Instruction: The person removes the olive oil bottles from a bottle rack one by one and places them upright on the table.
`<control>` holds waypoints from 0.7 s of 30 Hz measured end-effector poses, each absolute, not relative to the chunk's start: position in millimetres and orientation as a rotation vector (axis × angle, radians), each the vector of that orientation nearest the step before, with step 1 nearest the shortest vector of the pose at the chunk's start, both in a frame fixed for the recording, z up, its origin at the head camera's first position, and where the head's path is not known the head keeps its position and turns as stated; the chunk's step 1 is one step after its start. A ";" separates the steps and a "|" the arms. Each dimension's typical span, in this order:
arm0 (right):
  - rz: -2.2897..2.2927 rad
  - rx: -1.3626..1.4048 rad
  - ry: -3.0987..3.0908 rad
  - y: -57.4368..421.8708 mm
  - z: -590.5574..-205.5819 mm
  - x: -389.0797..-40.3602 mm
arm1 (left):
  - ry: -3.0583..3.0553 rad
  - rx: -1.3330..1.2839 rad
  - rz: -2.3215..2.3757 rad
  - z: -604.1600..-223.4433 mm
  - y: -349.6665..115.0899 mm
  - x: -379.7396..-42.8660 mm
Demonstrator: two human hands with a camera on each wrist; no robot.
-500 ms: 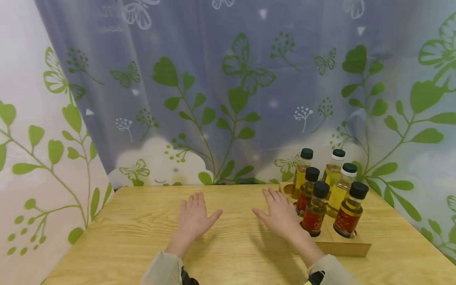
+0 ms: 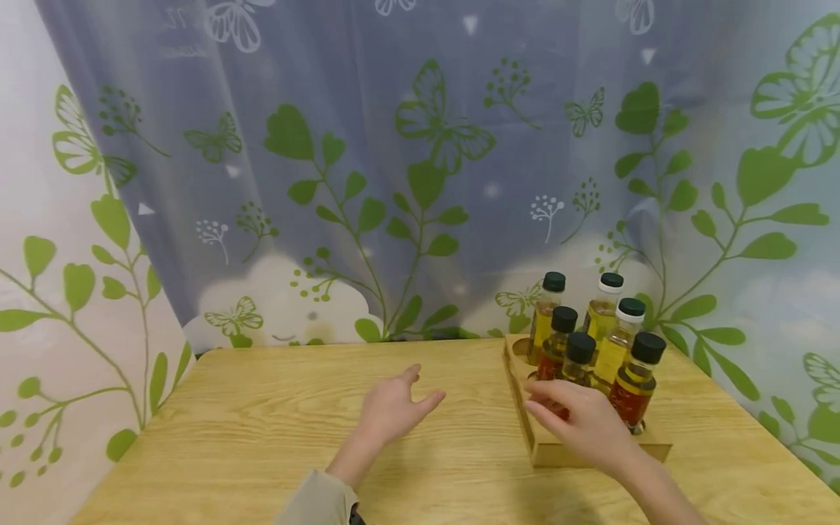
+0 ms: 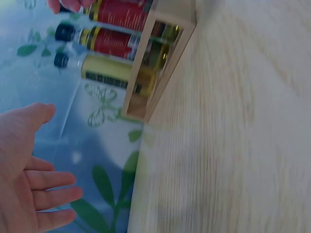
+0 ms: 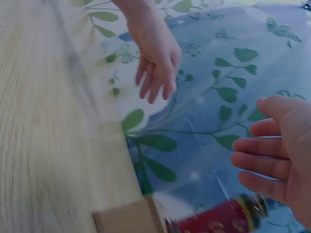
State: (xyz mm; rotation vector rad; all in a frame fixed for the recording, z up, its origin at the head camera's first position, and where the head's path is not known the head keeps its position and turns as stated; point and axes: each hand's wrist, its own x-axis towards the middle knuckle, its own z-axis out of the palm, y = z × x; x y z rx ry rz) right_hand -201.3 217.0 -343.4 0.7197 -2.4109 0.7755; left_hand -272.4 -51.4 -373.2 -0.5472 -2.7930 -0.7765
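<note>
My left hand [image 2: 392, 410] hovers over the table with its fingers extended, thumb spread apart and nothing in its grasp. To the right, my right hand [image 2: 587, 423] is in front of a wooden bottle rack [image 2: 558, 456], overlapping part of it. Its fingers look relaxed and hold nothing in the right wrist view. Closest to that hand are a red-labelled bottle with a black cap [image 2: 580, 348], partly hidden behind it, and another red-labelled bottle [image 2: 633, 397] at the front right. Behind them, taller bottles of yellow oil, among them one with a green-and-white cap [image 2: 613, 357], stand upright in the rack.
The rack stands on the right side of a light wooden table [image 2: 295, 394]. A round hole [image 2: 520, 350] shows in its back left corner. Behind the table hangs a blue curtain [image 2: 367, 182] printed with green leaves and butterflies.
My right hand has moved right, in front of the bottles. The left hand has shifted right and slightly nearer, turning on its side. The head view has panned slightly right.
</note>
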 end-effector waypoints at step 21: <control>0.957 0.216 -2.776 388.3 -360.1 -183.3 | -3.005 -0.723 -0.985 -380.8 36.7 -255.2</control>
